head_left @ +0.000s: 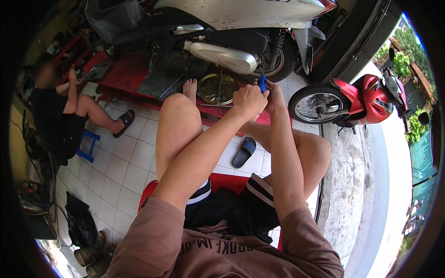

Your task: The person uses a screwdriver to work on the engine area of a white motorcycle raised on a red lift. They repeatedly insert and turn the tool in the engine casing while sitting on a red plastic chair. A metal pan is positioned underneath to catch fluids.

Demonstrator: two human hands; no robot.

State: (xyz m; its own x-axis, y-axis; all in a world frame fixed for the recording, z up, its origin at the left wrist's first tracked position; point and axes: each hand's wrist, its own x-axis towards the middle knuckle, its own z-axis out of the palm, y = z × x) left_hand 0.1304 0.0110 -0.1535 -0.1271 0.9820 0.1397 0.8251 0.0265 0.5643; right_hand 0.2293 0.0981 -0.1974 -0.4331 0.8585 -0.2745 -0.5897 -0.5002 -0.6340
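A screwdriver (263,84) with a blue handle points away from me, its thin shaft reaching toward the rear of a silver and black scooter (222,53). My left hand (249,100) is closed at the near end of the handle. Against the handle's right side, my right hand (275,96) is closed too, its fingers partly hidden. The shaft's tip is too small to place exactly, near the shock absorber (277,42) and rear wheel (281,65). Just left of my hands, a round golden tray (204,88) sits on the red lift platform (139,91), with a metal rod across it.
A red motorbike (371,99) stands at the right by the concrete edge. On the left, another person (48,99) sits on a blue stool (88,146), near a grey tray (98,71). A dark slipper (244,153) lies on the white tiles between my legs.
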